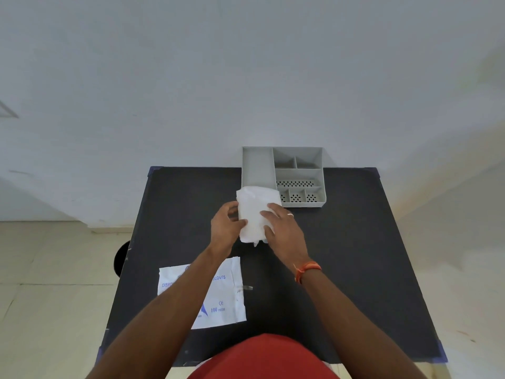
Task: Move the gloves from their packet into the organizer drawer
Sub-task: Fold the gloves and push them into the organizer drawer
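A stack of thin white gloves (253,212) is held between both hands just in front of the grey organizer drawer (297,165). My left hand (225,228) grips the stack's left edge. My right hand (281,228) grips its right edge, fingers on top. The far end of the stack overlaps the near end of the organizer's long left compartment (257,166). The flat white glove packet (229,296), printed in blue, lies on the black table (355,255) under my left forearm.
The organizer stands at the table's far edge against a white wall; its right side has several small compartments with perforated floors. A small clear strip of tape (247,288) lies right of the packet. Tiled floor lies to the left.
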